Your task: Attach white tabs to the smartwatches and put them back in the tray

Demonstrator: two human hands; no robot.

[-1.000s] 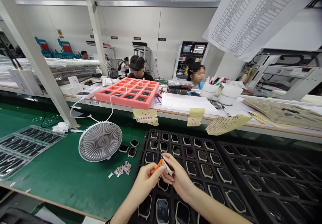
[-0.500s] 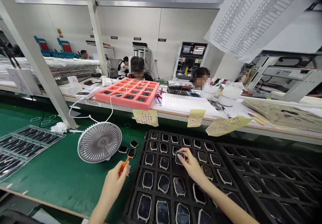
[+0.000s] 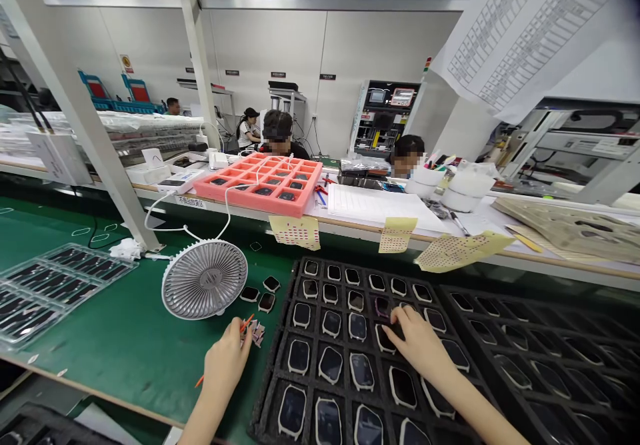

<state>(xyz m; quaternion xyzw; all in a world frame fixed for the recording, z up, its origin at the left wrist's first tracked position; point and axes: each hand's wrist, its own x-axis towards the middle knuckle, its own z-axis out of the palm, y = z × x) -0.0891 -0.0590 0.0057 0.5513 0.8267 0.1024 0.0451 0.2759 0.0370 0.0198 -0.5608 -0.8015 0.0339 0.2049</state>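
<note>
My left hand (image 3: 227,358) grips a thin orange-handled tool (image 3: 244,326) and sits at the edge of the green mat (image 3: 125,358), right next to a small heap of loose pinkish-silver pieces (image 3: 256,333). My right hand (image 3: 413,338) lies over a black foam tray (image 3: 273,392) of rounded-rectangle watch cases, its fingertips on a dark case (image 3: 393,330). That case is largely hidden by my fingers. Two loose dark watch cases (image 3: 267,302) lie on the mat near the tray's left rim.
A second black tray (image 3: 530,345) adjoins on the right. A grey desk fan (image 3: 204,280) and clear plastic trays (image 3: 55,292) stand on the mat. Across the bench are a pink foam tray (image 3: 257,185), taped yellow perforated sheets (image 3: 295,232) and seated co-workers (image 3: 279,135).
My right hand has moved rightward across the tray to a different case. My left hand has shifted right and down toward the small heap, the orange tool still in it.
</note>
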